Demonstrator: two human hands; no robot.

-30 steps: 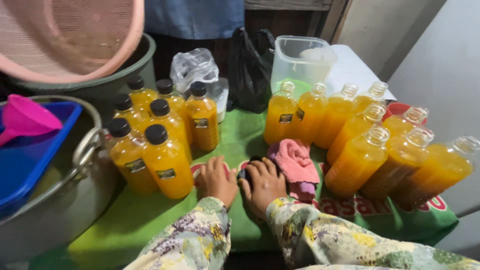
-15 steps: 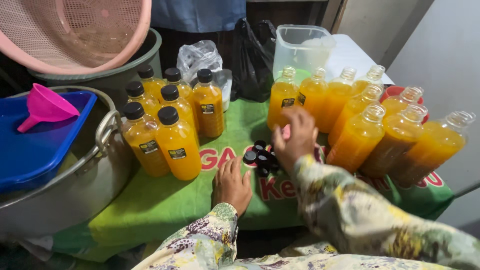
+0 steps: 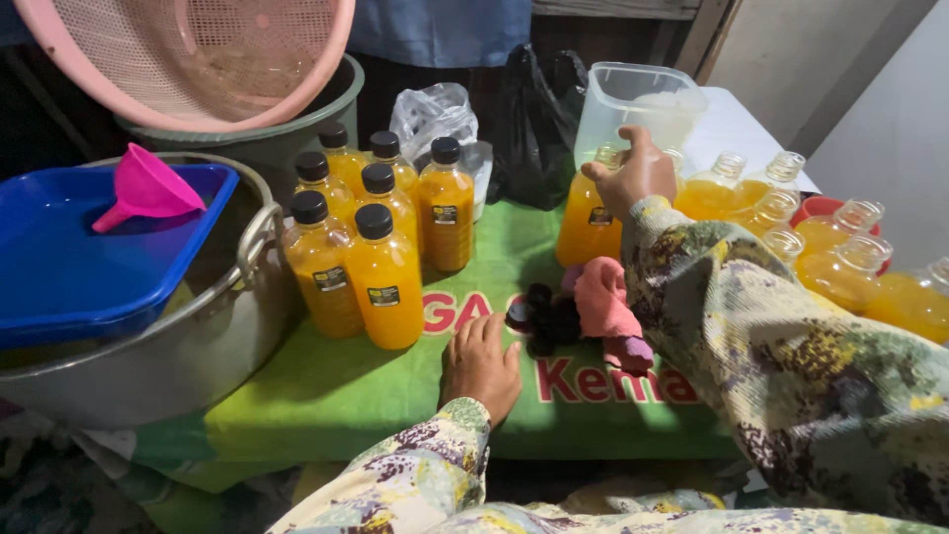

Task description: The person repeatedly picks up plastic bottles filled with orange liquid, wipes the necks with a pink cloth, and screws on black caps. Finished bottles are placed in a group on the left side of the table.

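Head view looks down on a green cloth [image 3: 326, 396] printed with big red letters. Right hand [image 3: 633, 173] reaches across and closes over the top of an uncapped bottle [image 3: 588, 222] of orange juice at the back, just in front of a clear tub [image 3: 638, 99]. Left hand [image 3: 481, 364] lies flat and slack on the cloth, gripping nothing, just beside a heap of black caps [image 3: 539, 314] and a pink rag [image 3: 603, 302]. Six capped bottles [image 3: 381, 242] stand left of centre, each with a small dark label with a yellow mark. More open bottles [image 3: 840, 262] crowd the right.
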